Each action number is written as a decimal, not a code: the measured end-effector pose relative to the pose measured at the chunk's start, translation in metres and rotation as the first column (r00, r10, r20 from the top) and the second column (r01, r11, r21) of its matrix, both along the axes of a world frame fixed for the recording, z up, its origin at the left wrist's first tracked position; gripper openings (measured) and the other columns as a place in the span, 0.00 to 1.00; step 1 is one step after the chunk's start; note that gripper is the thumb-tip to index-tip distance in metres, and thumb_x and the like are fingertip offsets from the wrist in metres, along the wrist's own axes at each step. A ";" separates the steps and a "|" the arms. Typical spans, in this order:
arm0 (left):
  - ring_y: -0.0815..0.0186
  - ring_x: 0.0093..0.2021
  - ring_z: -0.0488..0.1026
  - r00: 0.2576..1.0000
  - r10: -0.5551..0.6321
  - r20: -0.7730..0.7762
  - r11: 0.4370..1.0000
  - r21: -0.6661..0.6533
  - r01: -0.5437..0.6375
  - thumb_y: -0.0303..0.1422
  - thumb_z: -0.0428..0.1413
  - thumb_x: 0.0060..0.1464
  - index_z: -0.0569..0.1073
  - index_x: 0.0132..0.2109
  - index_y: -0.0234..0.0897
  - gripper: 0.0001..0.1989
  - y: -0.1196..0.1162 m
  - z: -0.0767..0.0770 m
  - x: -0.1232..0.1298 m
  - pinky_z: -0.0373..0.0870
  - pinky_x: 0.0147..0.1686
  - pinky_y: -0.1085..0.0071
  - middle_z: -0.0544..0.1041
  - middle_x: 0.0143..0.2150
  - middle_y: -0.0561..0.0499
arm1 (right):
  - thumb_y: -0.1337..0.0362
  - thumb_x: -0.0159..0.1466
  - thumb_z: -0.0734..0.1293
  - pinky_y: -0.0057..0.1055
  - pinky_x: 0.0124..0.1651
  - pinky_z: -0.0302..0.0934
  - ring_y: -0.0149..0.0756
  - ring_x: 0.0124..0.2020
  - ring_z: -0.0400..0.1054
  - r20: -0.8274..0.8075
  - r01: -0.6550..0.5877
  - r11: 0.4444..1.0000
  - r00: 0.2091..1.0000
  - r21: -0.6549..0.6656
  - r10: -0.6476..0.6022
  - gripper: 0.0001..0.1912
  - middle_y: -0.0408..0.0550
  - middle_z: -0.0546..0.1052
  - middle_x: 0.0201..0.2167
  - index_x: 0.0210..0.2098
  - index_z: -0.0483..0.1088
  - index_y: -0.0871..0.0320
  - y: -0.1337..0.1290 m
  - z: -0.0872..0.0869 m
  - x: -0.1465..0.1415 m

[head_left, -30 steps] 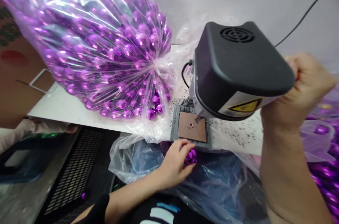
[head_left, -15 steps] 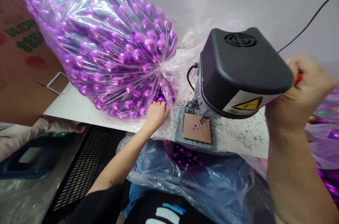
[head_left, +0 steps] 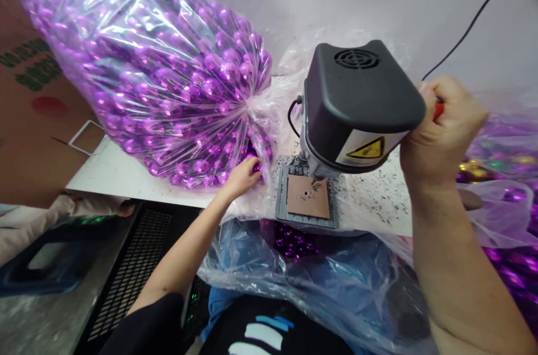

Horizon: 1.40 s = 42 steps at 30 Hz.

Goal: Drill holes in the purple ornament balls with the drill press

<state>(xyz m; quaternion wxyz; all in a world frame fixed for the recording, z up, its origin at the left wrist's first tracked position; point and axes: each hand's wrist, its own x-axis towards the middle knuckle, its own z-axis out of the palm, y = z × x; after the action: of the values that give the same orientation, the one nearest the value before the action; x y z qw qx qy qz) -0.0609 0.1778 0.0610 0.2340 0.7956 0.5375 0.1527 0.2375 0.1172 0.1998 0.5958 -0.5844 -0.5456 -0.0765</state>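
Note:
My left hand (head_left: 242,178) is at a torn opening in a large clear plastic bag (head_left: 168,80) of shiny purple faceted balls. Its fingers are curled, with purple showing at the fingertips; what they pinch is hidden. My right hand (head_left: 448,120) is wrapped around a red handle (head_left: 438,110) on the right side of a black bench machine (head_left: 365,86), which has a round vent and a yellow warning label. Below the machine's head, a square brown board (head_left: 309,197) with a small hole lies on a grey metal base (head_left: 282,198).
Dark shavings (head_left: 378,192) litter the white table (head_left: 121,167). A clear plastic sheet (head_left: 336,282) with purple balls (head_left: 294,240) covers my lap. At left are a cardboard box (head_left: 37,120), a black crate (head_left: 121,265) and another person's sleeve (head_left: 37,226). More purple bags (head_left: 504,142) stand at right.
The view has shifted slightly, so the machine and right hand appear further left. My left hand has turned a little at the bag's opening. My right hand keeps its hold on the handle.

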 end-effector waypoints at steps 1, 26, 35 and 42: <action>0.60 0.47 0.74 0.996 -0.005 -0.088 1.000 0.027 0.007 0.29 0.53 0.59 0.68 0.52 0.40 0.14 -0.002 -0.003 0.005 0.71 0.46 0.63 0.73 0.50 0.45 | 0.54 0.65 0.58 0.25 0.30 0.41 0.18 0.24 0.43 -0.002 0.002 1.000 1.000 0.005 -0.002 0.21 0.38 0.51 0.19 0.22 0.54 0.62 0.000 0.000 0.000; 0.56 0.51 0.72 0.999 -0.005 0.036 0.998 0.059 0.003 0.33 0.61 0.49 0.68 0.52 0.38 0.22 -0.001 -0.004 -0.001 0.70 0.51 0.59 0.69 0.53 0.44 | 0.57 0.66 0.59 0.25 0.31 0.43 0.19 0.25 0.48 0.000 -0.014 1.000 1.000 0.003 0.014 0.19 0.39 0.55 0.20 0.23 0.56 0.62 0.001 0.000 0.002; 0.60 0.37 0.77 0.587 0.234 0.775 0.817 -0.484 0.314 0.47 0.54 0.59 0.65 0.62 0.44 0.26 -0.069 0.035 0.008 0.75 0.33 0.62 0.76 0.48 0.42 | 0.62 0.67 0.58 0.23 0.28 0.40 0.17 0.24 0.42 -0.026 -0.056 0.998 0.998 -0.013 0.056 0.19 0.37 0.49 0.20 0.22 0.52 0.61 -0.001 0.006 -0.004; 0.65 0.36 0.77 0.523 0.388 0.759 0.744 -0.593 0.308 0.47 0.59 0.56 0.67 0.58 0.39 0.27 -0.079 -0.017 0.056 0.72 0.32 0.70 0.76 0.45 0.45 | 0.62 0.67 0.60 0.24 0.30 0.44 0.18 0.24 0.45 -0.029 -0.069 0.997 0.997 -0.044 0.068 0.18 0.38 0.52 0.20 0.23 0.54 0.61 0.001 0.004 0.000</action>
<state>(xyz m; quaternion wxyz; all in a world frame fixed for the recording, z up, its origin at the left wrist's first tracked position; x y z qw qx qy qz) -0.0048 0.0987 0.0437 0.7284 0.4622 0.3884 0.3239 0.2377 0.1177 0.2041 0.5920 -0.5797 -0.5587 -0.0357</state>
